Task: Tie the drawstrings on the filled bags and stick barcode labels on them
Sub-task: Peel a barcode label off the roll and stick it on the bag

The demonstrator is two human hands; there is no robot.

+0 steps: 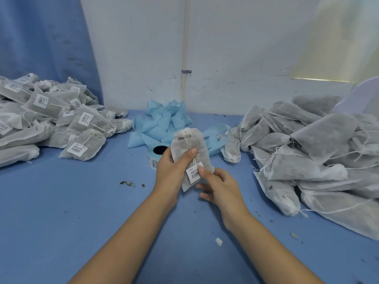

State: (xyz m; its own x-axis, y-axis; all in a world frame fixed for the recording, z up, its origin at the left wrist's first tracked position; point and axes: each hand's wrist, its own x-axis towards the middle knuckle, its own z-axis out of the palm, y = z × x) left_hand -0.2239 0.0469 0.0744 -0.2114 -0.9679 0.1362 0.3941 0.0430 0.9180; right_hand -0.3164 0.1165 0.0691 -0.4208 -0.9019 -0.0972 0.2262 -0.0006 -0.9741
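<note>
Both hands hold one filled bag point(191, 144) up over the blue surface point(82, 212), centre frame, touching neither pile. The bag is a grey-white nonwoven pouch, neck end pointing away, gathered shut, with the drawstring point(189, 149) running down its front.

Left hand point(171, 167): fingers curled round the bag's left side and thumb laid across the front, gripping it mid-body.

Right hand point(219, 187): thumb tip pressed on the right edge of the barcode label point(193, 174), which sits on the bag's lower front. The fingers reach under the bag's bottom end, so that end is pinched between thumb and fingers. The fingers are a bit blurred.

Label roll point(155, 155): lying on the surface just behind the left hand, partly hidden by it, dark core visible.

Behind the roll is a heap of light blue backing strips point(162, 121) against the white wall point(235, 58).

The left pile of tied bags point(51, 115) has barcode labels showing on many of them. The right pile of bags point(307, 152) shows no labels, with loose strings hanging out. Each pile is well apart from the held bag.

Dried leaf bits point(127, 183) are scattered on the surface, with a small white scrap point(218, 241) near the right forearm. A blue curtain point(41, 37) hangs at far left and a pale pipe point(185, 48) runs up the wall.
</note>
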